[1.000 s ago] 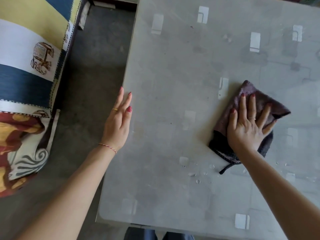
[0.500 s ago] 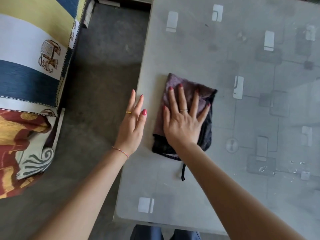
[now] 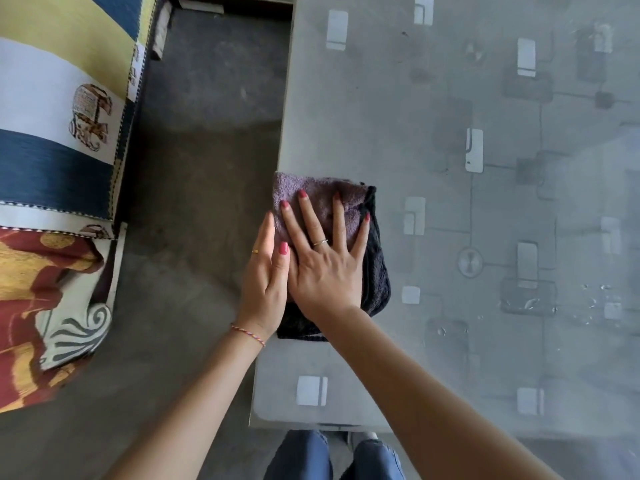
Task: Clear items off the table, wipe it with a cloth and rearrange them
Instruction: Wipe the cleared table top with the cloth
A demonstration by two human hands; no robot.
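Observation:
A folded purple and black cloth (image 3: 375,271) lies on the glass table (image 3: 450,202), right at its left edge. My right hand (image 3: 323,265) presses flat on the cloth with fingers spread. My left hand (image 3: 266,278) is held flat just off the table's left edge, fingers straight, its side against my right hand and the cloth's edge. The glass top shows pale and dark square patterns, with small water drops (image 3: 595,299) at the right.
A sofa with striped yellow, white and blue cover (image 3: 59,109) and a red and gold cushion (image 3: 41,306) stands at the left. Grey floor (image 3: 194,168) runs between sofa and table. My legs in blue jeans (image 3: 332,455) show below the table's near edge.
My right hand has slid the cloth leftward across the table, from the middle to the left edge. It now touches my left hand, which stayed at that edge.

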